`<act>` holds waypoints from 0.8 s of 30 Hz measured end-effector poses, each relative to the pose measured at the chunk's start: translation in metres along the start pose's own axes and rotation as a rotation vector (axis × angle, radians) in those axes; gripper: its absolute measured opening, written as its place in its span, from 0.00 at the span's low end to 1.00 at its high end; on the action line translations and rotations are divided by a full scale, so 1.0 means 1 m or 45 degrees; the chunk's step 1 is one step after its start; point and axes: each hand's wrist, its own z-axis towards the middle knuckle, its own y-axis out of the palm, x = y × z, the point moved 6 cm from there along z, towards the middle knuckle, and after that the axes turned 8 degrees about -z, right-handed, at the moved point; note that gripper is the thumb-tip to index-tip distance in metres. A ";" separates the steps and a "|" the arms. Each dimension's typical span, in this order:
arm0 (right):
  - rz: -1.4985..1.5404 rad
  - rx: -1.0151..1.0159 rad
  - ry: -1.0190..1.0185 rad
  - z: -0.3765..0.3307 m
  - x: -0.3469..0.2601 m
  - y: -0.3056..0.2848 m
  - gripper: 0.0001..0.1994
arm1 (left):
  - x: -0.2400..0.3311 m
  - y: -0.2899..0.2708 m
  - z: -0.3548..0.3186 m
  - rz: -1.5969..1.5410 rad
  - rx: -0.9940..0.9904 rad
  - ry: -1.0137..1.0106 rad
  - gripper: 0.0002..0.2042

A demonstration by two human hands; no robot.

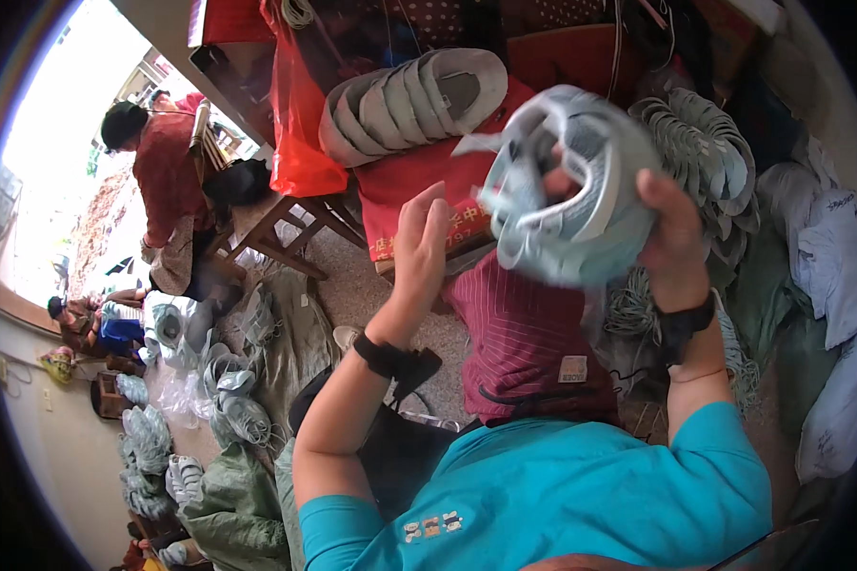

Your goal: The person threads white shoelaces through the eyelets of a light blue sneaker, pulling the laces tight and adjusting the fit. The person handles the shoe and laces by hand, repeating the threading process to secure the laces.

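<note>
Head view looks down at my two bare hands, lifted up in front of me. My right hand [671, 238] is wrapped around a pale blue-grey shoe upper [567, 190]. The thumb and fingers are closed on its right edge, so it hangs up in the air, tilted, with its hole facing me. My left hand [421, 243] is flat and open, fingers straight up. It holds nothing. Its fingertips sit just beside the left edge of the shoe upper; I cannot tell if they touch it. Both wrists wear a black band.

Under the shoe upper is a dark red striped cloth [528, 343] on my lap. Past my hands, a stack of grey soles [414, 100] lies on a red cover. An orange plastic bag [295, 114] hangs left of that stack. To the right, a fan of grey-green shoe parts [705, 152] crowds close to my right hand, so that side is tight. White sacks [833, 285] fill the far right edge.

On the left, a strip of bare floor [352, 285] runs between my left arm and a wooden bench [276, 233]. More shoe uppers [224, 381] lie in heaps on green sacks there. A person in a red top [167, 171] stands far off by the bright doorway, well apart from my hands.
</note>
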 end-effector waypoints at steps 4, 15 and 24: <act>-0.075 -0.141 -0.454 0.015 -0.055 -0.009 0.32 | -0.016 0.012 0.046 -0.287 -0.008 -0.254 0.25; 0.066 0.211 0.398 0.135 0.047 -0.117 0.17 | -0.065 0.070 0.131 -1.035 -0.075 -0.631 0.28; 0.076 0.136 0.573 0.145 0.087 -0.089 0.22 | -0.041 0.070 0.123 -0.882 -0.151 -0.409 0.20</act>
